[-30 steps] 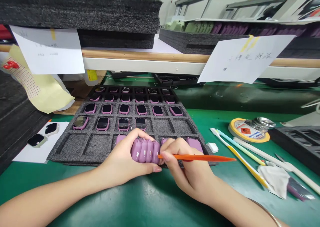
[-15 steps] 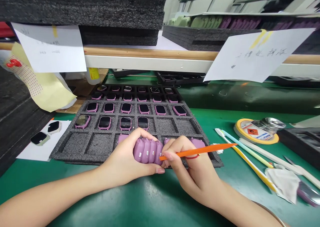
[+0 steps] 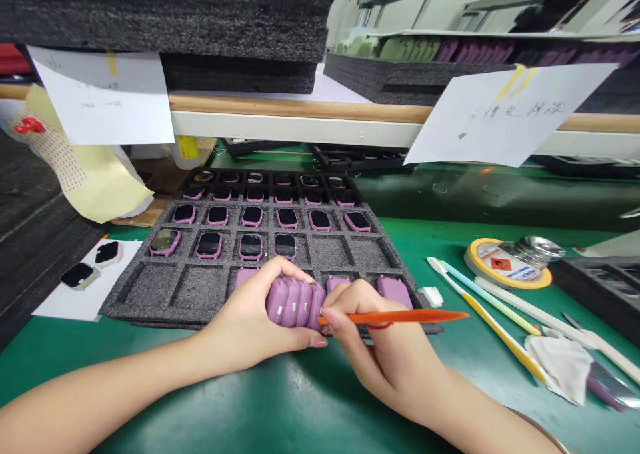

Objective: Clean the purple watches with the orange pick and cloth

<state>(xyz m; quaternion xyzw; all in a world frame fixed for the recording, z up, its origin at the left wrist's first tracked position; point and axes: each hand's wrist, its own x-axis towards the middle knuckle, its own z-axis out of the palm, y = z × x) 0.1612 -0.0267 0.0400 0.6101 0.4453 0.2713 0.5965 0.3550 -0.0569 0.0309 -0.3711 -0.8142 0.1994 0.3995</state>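
Observation:
My left hand [image 3: 273,314] is closed around a row of several purple watch cases [image 3: 295,303], pressed side by side with their edges facing me. Between thumb and fingers of my right hand [image 3: 373,337] is an orange pry stick [image 3: 405,317]. Its near tip touches the side of the rightmost case in the row; my fingers partly cover that spot. Behind both hands lies a dark foam tray [image 3: 200,287], where purple watches with black screens [image 3: 251,246] sit in pockets. Another purple case [image 3: 394,291] rests face down in the front row, just beyond my right hand.
Toothbrushes [image 3: 493,321], a white cloth [image 3: 563,367] and a yellow-rimmed round dispenser [image 3: 505,262] lie on the right. Two watch heads [image 3: 80,276] rest on white paper at left. A shelf [image 3: 295,124] with foam stacks and hanging paper notes crosses above.
The outer end of the orange stick has dropped, so it now lies nearly level, and my right hand has turned slightly. My left hand keeps its hold on the cases.

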